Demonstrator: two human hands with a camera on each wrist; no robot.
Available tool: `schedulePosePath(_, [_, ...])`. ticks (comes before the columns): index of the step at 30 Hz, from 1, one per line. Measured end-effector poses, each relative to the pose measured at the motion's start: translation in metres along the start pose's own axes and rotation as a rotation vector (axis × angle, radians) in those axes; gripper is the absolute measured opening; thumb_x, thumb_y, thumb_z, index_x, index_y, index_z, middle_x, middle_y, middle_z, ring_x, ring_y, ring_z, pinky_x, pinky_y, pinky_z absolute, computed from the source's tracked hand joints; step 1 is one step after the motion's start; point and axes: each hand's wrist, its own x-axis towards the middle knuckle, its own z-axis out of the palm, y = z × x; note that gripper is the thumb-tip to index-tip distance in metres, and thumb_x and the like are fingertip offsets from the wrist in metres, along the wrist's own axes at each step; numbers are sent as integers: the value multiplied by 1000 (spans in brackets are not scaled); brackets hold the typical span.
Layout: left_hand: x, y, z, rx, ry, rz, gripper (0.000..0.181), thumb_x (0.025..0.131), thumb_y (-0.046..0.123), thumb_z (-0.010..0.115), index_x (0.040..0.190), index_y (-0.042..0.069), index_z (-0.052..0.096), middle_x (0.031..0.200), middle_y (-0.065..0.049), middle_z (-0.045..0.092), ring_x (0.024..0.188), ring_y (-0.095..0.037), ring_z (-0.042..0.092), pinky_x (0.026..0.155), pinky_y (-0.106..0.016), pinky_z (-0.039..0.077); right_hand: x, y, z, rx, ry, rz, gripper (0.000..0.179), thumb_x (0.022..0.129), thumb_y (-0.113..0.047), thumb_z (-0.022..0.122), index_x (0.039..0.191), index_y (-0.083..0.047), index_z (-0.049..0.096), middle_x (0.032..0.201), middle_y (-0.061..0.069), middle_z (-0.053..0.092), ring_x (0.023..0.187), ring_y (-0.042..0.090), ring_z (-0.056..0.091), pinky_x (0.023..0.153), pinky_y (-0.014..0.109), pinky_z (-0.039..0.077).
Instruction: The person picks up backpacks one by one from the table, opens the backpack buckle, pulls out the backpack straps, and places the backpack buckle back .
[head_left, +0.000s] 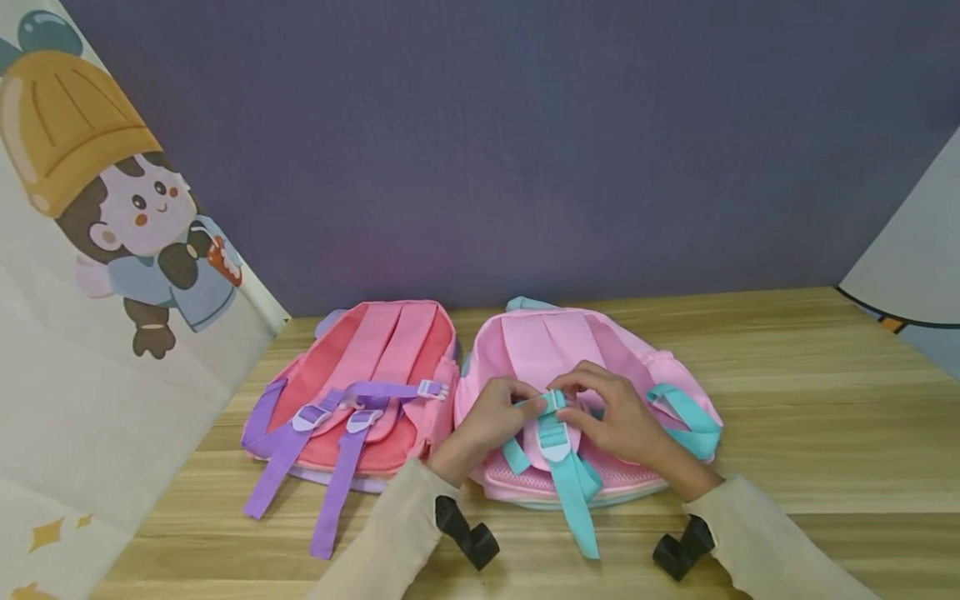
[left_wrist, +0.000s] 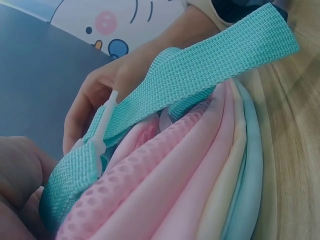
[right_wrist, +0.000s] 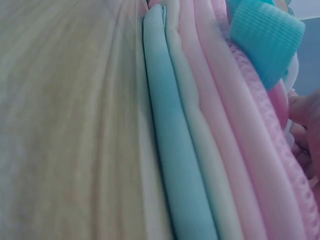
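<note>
A pink backpack point(head_left: 495, 350) with teal webbing lies on the table, strap side up. Over its middle, my left hand point(head_left: 491, 417) pinches a teal strap point(head_left: 553, 403) between thumb and forefinger. From the other side, my right hand point(head_left: 618, 417) grips the same strap at its small buckle, thumb below and fingers above. Just beneath hangs a white strap adjuster point(head_left: 556, 451), with a long teal webbing tail point(head_left: 576, 508) running toward the front. The left wrist view shows that tail point(left_wrist: 210, 70) rising across the bag's layered edge. Fingers hide part of the buckle.
To the left lies a second backpack point(head_left: 360, 350), coral pink with purple straps point(head_left: 341, 500) and a white side-release buckle point(head_left: 432, 389). Both bags rest on a wooden table point(head_left: 825, 417) before a dark panel point(head_left: 525, 150). A teal loop point(head_left: 693, 425) sticks out at the right.
</note>
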Motion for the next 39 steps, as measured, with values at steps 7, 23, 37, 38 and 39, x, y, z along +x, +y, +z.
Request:
schedulePosePath(7, [-1, 1, 4, 11, 32, -25, 13, 90, 3, 61, 91, -5, 71, 90, -11, 67, 79, -10, 51, 66, -20, 44, -1, 1, -1, -13, -23, 8, 31, 77, 0, 74, 105, -11, 65, 82, -6, 54, 76, 7, 50, 69, 23, 43])
schedulePosePath(23, [0, 0, 8, 38, 60, -32, 11, 88, 5, 63, 85, -1, 72, 84, -7, 64, 74, -11, 48, 62, -23, 40, 0, -2, -2, -16, -50, -18, 33, 76, 0, 76, 106, -11, 66, 83, -5, 56, 75, 9, 50, 70, 24, 45])
schedulePosePath(37, [-2, 2, 5, 6, 31, -56, 12, 90, 5, 61, 89, -1, 71, 87, -7, 63, 81, -12, 50, 69, -23, 41, -1, -3, -2, 1, -42, 96, 28, 76, -3, 77, 97, -11, 60, 86, -5, 61, 81, 10, 57, 76, 29, 51])
schedulePosePath(38, [-2, 2, 5, 12, 27, -49, 12, 89, 5, 61, 89, -2, 71, 87, -8, 64, 80, -12, 50, 69, -23, 41, -1, -3, -2, -2, -46, 99, 27, 77, -3, 77, 96, -11, 60, 86, -6, 61, 81, 10, 57, 77, 29, 51])
schedulePosePath(39, [-2, 3, 5, 17, 23, -42, 12, 89, 5, 62, 90, -2, 71, 88, -8, 65, 80, -11, 50, 69, -22, 41, -1, -3, -2, -7, -51, 100, 27, 77, -3, 76, 96, -11, 59, 86, -6, 61, 82, 10, 57, 77, 29, 51])
